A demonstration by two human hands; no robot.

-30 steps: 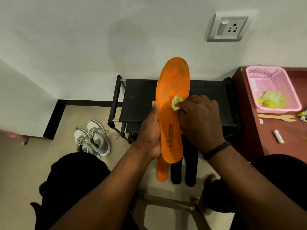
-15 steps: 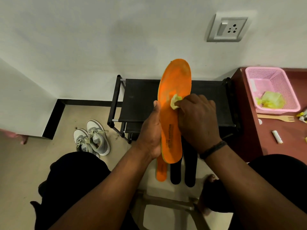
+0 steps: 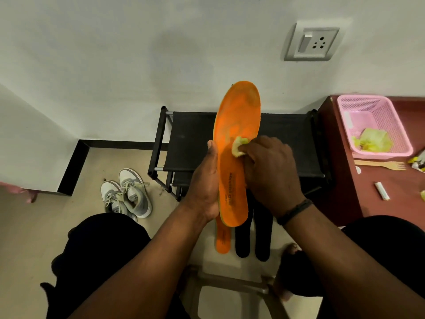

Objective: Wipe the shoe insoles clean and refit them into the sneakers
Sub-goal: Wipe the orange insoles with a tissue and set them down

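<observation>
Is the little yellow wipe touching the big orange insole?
Touching. The head view shows the right hand pressing the yellow wipe flat against the orange insole, no gap between them.

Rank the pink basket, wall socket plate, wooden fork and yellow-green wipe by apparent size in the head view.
1. pink basket
2. wall socket plate
3. wooden fork
4. yellow-green wipe, partly hidden in the right hand, so its place is unsure.

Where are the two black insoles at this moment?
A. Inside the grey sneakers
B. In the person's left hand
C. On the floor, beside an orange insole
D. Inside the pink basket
C: the two black insoles lie on the floor next to a second orange insole, below the held orange insole that the right hand wipes.
</observation>
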